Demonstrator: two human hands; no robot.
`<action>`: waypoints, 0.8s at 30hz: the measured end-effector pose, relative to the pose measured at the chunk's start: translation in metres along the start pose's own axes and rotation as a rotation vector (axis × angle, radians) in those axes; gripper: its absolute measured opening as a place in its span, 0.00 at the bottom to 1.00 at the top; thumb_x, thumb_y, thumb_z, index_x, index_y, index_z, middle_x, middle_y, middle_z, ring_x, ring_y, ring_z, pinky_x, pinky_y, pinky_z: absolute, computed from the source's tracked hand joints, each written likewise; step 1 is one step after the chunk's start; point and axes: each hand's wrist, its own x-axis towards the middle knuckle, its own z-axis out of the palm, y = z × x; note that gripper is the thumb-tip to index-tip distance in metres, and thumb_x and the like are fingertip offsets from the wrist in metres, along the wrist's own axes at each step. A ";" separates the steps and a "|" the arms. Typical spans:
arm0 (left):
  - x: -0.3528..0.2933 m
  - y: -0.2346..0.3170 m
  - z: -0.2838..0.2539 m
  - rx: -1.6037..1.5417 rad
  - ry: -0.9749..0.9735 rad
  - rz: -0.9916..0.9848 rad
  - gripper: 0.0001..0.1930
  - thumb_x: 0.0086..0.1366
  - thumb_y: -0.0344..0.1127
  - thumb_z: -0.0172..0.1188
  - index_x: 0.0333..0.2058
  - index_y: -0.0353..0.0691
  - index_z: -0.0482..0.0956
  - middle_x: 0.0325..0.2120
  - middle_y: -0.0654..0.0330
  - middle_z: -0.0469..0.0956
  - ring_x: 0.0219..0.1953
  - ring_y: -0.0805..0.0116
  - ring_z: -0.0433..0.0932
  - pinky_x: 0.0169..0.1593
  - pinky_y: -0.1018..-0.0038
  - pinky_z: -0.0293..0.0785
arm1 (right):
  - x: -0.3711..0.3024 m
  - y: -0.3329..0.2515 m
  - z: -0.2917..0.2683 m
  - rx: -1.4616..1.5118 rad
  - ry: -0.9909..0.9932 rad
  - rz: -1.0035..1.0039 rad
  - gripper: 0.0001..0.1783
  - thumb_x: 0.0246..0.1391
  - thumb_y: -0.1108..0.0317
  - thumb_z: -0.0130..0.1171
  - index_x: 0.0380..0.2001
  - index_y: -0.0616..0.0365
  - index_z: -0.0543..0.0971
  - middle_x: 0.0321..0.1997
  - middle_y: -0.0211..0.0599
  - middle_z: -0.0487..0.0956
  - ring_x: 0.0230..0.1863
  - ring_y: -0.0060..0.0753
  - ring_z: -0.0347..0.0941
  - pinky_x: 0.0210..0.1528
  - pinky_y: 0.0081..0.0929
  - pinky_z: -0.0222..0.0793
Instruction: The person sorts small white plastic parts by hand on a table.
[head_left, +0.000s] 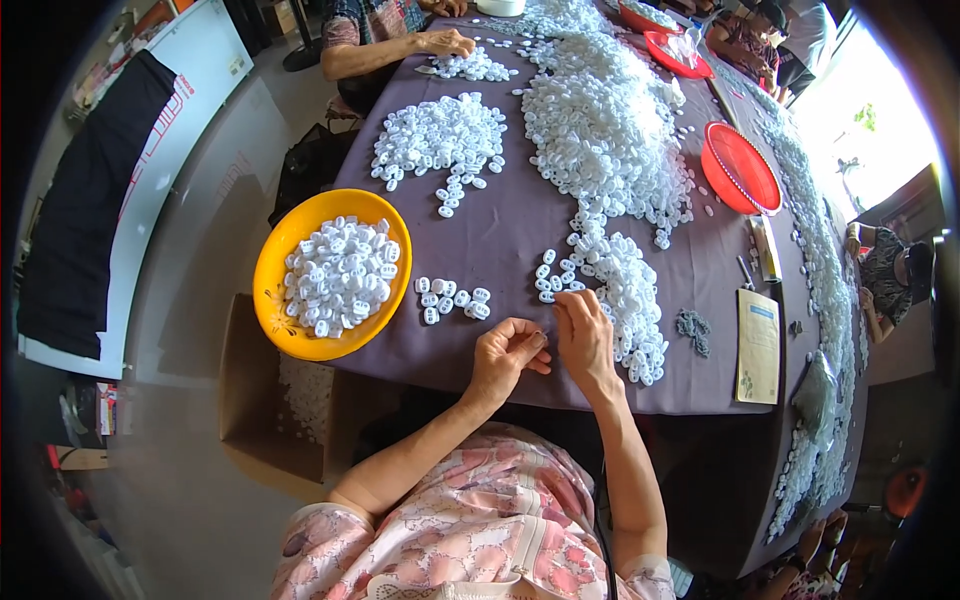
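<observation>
Over dark tablecloth, with left hand pinched, apparently on a small dark item, and right hand beside it, cannot tell whether gripping. Best steady the pinch, then draw loose white pieces singly from just beyond right hand.

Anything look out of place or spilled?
The round yellow bowl of small white oval pieces seems to jut past the left edge of the dark purple tablecloth, above a brown cardboard box, so it might tip.
</observation>
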 end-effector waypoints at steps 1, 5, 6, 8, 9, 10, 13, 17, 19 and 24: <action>0.000 -0.001 -0.001 -0.019 -0.009 0.003 0.07 0.63 0.30 0.56 0.36 0.31 0.74 0.27 0.59 0.76 0.26 0.72 0.77 0.29 0.75 0.80 | 0.002 0.001 0.005 -0.052 -0.006 -0.002 0.06 0.50 0.74 0.55 0.34 0.58 0.73 0.33 0.42 0.72 0.30 0.47 0.73 0.28 0.38 0.70; -0.003 0.003 0.003 0.004 -0.005 0.007 0.06 0.63 0.30 0.56 0.34 0.32 0.74 0.25 0.60 0.75 0.24 0.75 0.76 0.27 0.78 0.78 | 0.007 0.004 0.013 -0.198 -0.084 0.019 0.05 0.50 0.70 0.56 0.31 0.58 0.73 0.32 0.41 0.71 0.30 0.46 0.74 0.28 0.38 0.71; -0.003 0.003 0.003 0.005 -0.004 0.011 0.06 0.63 0.30 0.56 0.34 0.32 0.74 0.25 0.60 0.75 0.24 0.75 0.76 0.27 0.78 0.78 | 0.008 0.006 0.014 -0.228 -0.107 0.002 0.05 0.50 0.70 0.56 0.30 0.58 0.73 0.32 0.41 0.71 0.30 0.46 0.74 0.29 0.38 0.71; -0.002 0.003 0.002 0.004 -0.002 0.014 0.06 0.63 0.30 0.56 0.34 0.31 0.74 0.25 0.60 0.75 0.24 0.75 0.76 0.27 0.78 0.78 | 0.009 0.003 0.013 -0.202 -0.121 0.015 0.04 0.50 0.71 0.56 0.29 0.59 0.73 0.32 0.41 0.71 0.30 0.47 0.74 0.29 0.39 0.70; -0.002 0.004 0.001 -0.018 0.007 0.014 0.06 0.63 0.30 0.56 0.35 0.31 0.74 0.25 0.59 0.76 0.24 0.74 0.76 0.27 0.78 0.78 | 0.010 0.001 0.012 -0.175 -0.134 0.028 0.04 0.50 0.72 0.56 0.29 0.60 0.73 0.32 0.41 0.71 0.30 0.48 0.73 0.30 0.41 0.69; -0.003 0.004 0.001 -0.039 0.015 0.014 0.07 0.63 0.30 0.56 0.35 0.31 0.74 0.25 0.59 0.76 0.24 0.74 0.76 0.27 0.79 0.78 | 0.012 -0.001 0.013 -0.174 -0.136 0.026 0.04 0.50 0.72 0.56 0.29 0.60 0.73 0.32 0.41 0.71 0.30 0.48 0.73 0.30 0.41 0.69; -0.002 0.003 0.001 -0.072 0.021 0.006 0.07 0.63 0.30 0.56 0.35 0.31 0.74 0.26 0.59 0.76 0.24 0.74 0.77 0.27 0.79 0.78 | 0.016 -0.002 0.012 -0.240 -0.213 -0.005 0.06 0.49 0.71 0.56 0.28 0.61 0.70 0.32 0.41 0.71 0.33 0.46 0.74 0.32 0.39 0.71; -0.002 0.000 -0.001 -0.073 0.005 -0.002 0.07 0.63 0.30 0.56 0.36 0.31 0.74 0.27 0.59 0.76 0.24 0.74 0.77 0.26 0.79 0.77 | 0.017 0.001 0.012 -0.223 -0.215 -0.020 0.05 0.49 0.73 0.56 0.29 0.61 0.71 0.32 0.42 0.71 0.31 0.49 0.73 0.31 0.41 0.68; -0.001 -0.001 -0.001 -0.067 -0.003 -0.007 0.07 0.64 0.31 0.55 0.36 0.32 0.74 0.28 0.58 0.77 0.25 0.72 0.77 0.27 0.78 0.77 | 0.016 0.001 0.010 -0.158 -0.186 0.092 0.08 0.50 0.70 0.56 0.34 0.60 0.71 0.35 0.43 0.72 0.34 0.49 0.74 0.34 0.40 0.70; -0.003 0.002 0.001 -0.010 0.026 0.006 0.07 0.63 0.31 0.56 0.35 0.32 0.75 0.26 0.60 0.76 0.23 0.76 0.75 0.23 0.81 0.75 | -0.005 0.001 0.006 0.121 -0.004 0.078 0.05 0.49 0.75 0.58 0.32 0.60 0.75 0.26 0.39 0.75 0.26 0.39 0.74 0.28 0.30 0.71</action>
